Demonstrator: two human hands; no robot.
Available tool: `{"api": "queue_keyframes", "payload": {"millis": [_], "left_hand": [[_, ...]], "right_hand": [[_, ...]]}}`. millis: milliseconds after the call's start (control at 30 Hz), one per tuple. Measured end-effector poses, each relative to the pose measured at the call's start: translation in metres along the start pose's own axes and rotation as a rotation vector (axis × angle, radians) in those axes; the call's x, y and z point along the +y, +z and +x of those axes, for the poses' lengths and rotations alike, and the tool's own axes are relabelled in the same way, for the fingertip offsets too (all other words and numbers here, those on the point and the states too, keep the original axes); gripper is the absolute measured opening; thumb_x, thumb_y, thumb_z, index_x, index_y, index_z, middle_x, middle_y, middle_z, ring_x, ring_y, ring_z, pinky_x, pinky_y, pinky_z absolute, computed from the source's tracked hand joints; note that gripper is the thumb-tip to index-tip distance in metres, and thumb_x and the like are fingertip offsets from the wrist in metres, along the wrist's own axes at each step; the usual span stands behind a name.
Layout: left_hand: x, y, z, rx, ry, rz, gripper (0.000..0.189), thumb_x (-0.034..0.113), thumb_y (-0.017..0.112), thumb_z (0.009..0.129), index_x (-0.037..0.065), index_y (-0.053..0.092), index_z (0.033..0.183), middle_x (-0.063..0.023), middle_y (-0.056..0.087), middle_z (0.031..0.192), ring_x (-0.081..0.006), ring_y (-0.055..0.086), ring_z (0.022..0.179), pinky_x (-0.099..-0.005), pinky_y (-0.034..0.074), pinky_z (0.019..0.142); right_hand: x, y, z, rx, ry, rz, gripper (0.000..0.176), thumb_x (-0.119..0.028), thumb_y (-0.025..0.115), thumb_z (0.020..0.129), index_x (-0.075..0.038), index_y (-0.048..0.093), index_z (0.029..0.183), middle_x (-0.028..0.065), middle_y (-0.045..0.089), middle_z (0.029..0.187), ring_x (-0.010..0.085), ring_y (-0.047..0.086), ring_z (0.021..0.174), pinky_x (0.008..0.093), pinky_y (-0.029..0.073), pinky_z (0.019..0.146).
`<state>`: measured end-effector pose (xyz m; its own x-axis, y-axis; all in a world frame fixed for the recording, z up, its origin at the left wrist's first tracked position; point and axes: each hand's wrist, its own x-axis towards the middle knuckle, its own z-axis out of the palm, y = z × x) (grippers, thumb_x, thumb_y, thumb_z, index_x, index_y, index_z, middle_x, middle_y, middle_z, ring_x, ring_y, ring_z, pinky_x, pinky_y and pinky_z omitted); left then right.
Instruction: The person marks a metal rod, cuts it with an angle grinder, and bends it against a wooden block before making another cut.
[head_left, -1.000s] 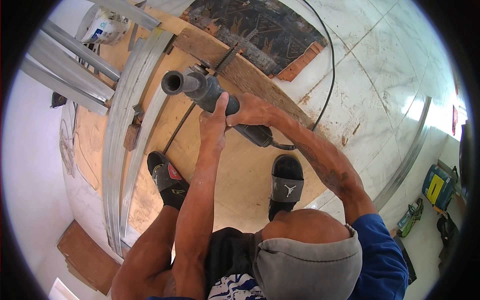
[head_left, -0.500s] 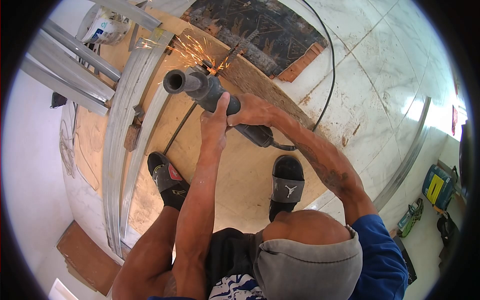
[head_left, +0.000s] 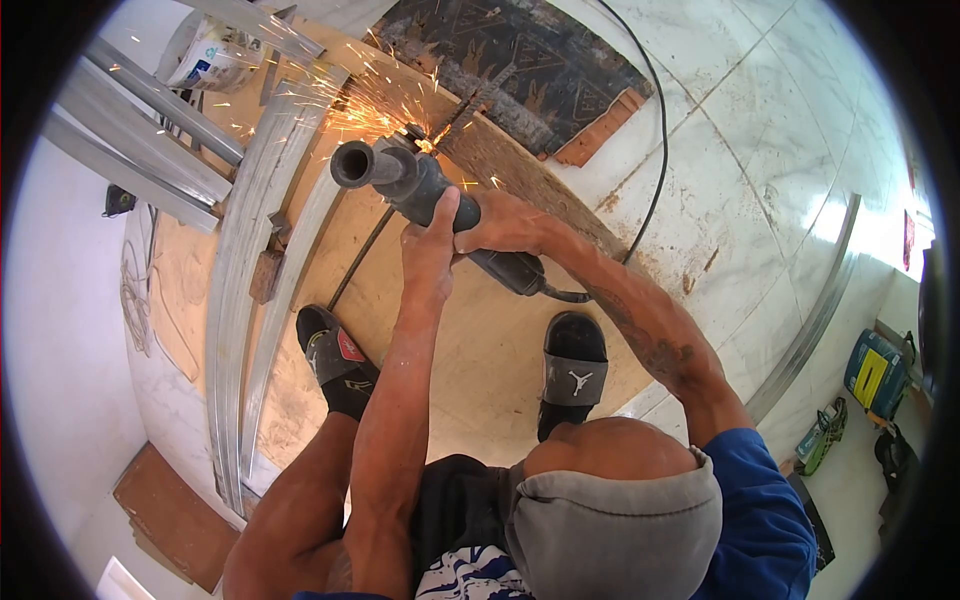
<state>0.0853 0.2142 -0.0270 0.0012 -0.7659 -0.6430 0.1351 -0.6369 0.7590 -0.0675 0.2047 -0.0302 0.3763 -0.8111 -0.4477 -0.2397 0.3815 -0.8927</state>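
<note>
Both of my hands are wrapped around a dark angle grinder, held over a plywood sheet on the floor. My left hand grips the body, its thumb lying along the top. Close beside it, my right hand closes on the body from the right. A hollow round-ended part of the tool points up to the left. At the far side of the grinder, bright sparks spray up-left from where it meets a thin steel rebar. The rebar runs diagonally beneath the tool; the disc is mostly hidden.
A wooden plank and a dark panel lie beyond the grinder. Metal channels and a small wood block are at left, near a white bucket. A power cord curves across the tiles. My sandaled feet stand on the plywood.
The spark spray has grown larger and reaches farther up-left. The grinder has shifted very slightly; both hands keep the same hold.
</note>
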Motion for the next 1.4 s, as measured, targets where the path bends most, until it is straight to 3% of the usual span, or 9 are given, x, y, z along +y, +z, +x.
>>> {"api": "queue_keyframes", "payload": {"millis": [300,500,667,767,800,833,900,1033,1400], "left_hand": [[0.003,-0.001,-0.003,0.015,-0.036,0.005,0.058,0.044,0.076,0.087,0.0,0.059,0.12,-0.0102,0.067,0.107,-0.0191,0.07,0.09,-0.0363,0.061,0.074],[0.017,-0.007,-0.008,-0.057,0.105,-0.102,0.058,0.04,0.075,0.089,-0.003,0.055,0.123,-0.0111,0.066,0.112,-0.0195,0.068,0.096,-0.0349,0.059,0.079],[0.022,-0.006,0.004,-0.053,0.27,0.053,0.06,0.039,0.071,0.093,-0.006,0.057,0.13,-0.0131,0.065,0.123,-0.0206,0.064,0.113,-0.0337,0.05,0.097],[0.032,0.006,-0.003,-0.074,0.253,0.171,0.078,0.051,0.068,0.092,-0.003,0.047,0.144,-0.0153,0.056,0.14,-0.0235,0.054,0.129,-0.0356,0.045,0.103],[0.034,0.01,-0.006,0.004,0.311,0.314,0.077,0.052,0.069,0.091,-0.002,0.048,0.141,-0.0128,0.059,0.134,-0.0216,0.058,0.121,-0.0342,0.05,0.095],[0.056,0.023,-0.029,-0.082,0.226,0.342,0.088,0.065,0.058,0.092,-0.006,0.047,0.142,-0.0179,0.057,0.136,-0.0277,0.057,0.123,-0.0375,0.043,0.106],[0.053,0.023,-0.02,-0.163,0.211,0.378,0.086,0.063,0.061,0.091,-0.003,0.046,0.143,-0.0162,0.059,0.132,-0.0264,0.06,0.119,-0.0381,0.048,0.1],[0.056,0.019,-0.009,-0.495,0.142,0.546,0.079,0.061,0.064,0.09,0.0,0.051,0.139,-0.0113,0.063,0.127,-0.0219,0.064,0.113,-0.0346,0.052,0.093],[0.086,0.05,0.013,-0.747,0.196,0.946,0.068,0.058,0.068,0.088,0.001,0.062,0.124,-0.0089,0.069,0.102,-0.0171,0.069,0.091,-0.0296,0.054,0.08]], "right_hand": [[-0.002,-0.001,-0.001,-0.047,0.075,-0.027,0.06,-0.039,0.074,0.063,0.005,0.068,0.104,0.0173,0.07,0.09,0.0292,0.067,0.08,0.0396,0.052,0.072],[-0.024,0.002,-0.002,0.046,0.024,-0.18,0.059,-0.041,0.074,0.063,0.003,0.069,0.103,0.0227,0.07,0.089,0.0323,0.069,0.081,0.042,0.052,0.072],[-0.046,-0.007,-0.008,0.209,-0.106,-0.327,0.065,-0.05,0.077,0.066,0.004,0.069,0.1,0.0271,0.07,0.088,0.0368,0.069,0.083,0.0461,0.052,0.074],[-0.054,-0.021,-0.018,0.303,-0.21,-0.288,0.074,-0.053,0.081,0.067,0.001,0.066,0.115,0.0282,0.07,0.101,0.0416,0.068,0.097,0.0469,0.051,0.085],[-0.06,-0.027,-0.026,0.316,-0.186,-0.322,0.083,-0.054,0.081,0.066,0.0,0.06,0.125,0.0278,0.069,0.106,0.0417,0.066,0.102,0.0474,0.051,0.087],[-0.047,-0.028,-0.019,0.402,-0.255,-0.277,0.087,-0.054,0.081,0.066,0.0,0.056,0.129,0.0285,0.069,0.106,0.0421,0.066,0.104,0.0475,0.051,0.088],[-0.078,-0.047,-0.041,0.39,-0.077,-0.363,0.092,-0.053,0.08,0.065,0.005,0.052,0.13,0.029,0.069,0.105,0.0433,0.067,0.103,0.0466,0.052,0.089],[-0.068,-0.078,-0.051,0.546,0.011,-0.448,0.089,-0.047,0.082,0.06,0.015,0.054,0.119,0.0321,0.068,0.099,0.0426,0.069,0.097,0.0465,0.054,0.084],[-0.018,-0.139,-0.125,0.929,0.107,-0.418,0.07,-0.034,0.082,0.059,0.008,0.055,0.109,0.0273,0.07,0.092,0.0419,0.07,0.087,0.0482,0.055,0.08]]}}
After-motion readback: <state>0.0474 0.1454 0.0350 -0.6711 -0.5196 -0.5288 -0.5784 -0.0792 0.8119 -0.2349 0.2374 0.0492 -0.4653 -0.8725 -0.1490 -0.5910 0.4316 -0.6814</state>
